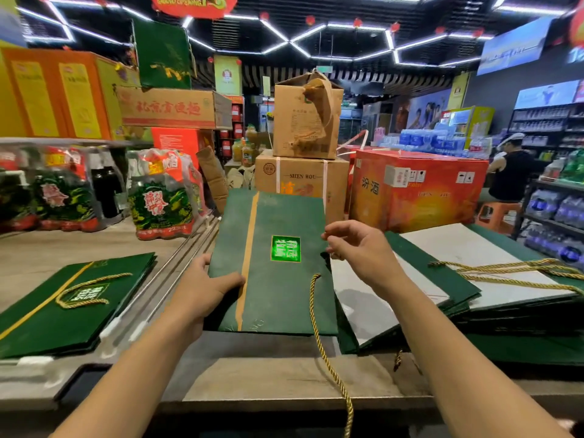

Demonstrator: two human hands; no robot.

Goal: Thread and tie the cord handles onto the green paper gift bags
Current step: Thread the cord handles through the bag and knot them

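Gold cord hangs over the desk front edge, its upper end lying on the green bag, which is flat mid-desk. Left hand grips the bag's left edge, thumb on top. Right hand is curled in a pinch at the right edge; contents not discernible. Risk: the cord's dangling weight, or a snag, could drag it free before knotting.

A flat green gift bag with a gold stripe and a shiny green label lies in the middle, its far end raised. A twisted gold cord leaves it near the right edge and trails off the counter's front. To the left lies a stack of folded green bags topped by a cord loop. To the right is a pile of bags with white faces showing, and loose gold cords lie across it.
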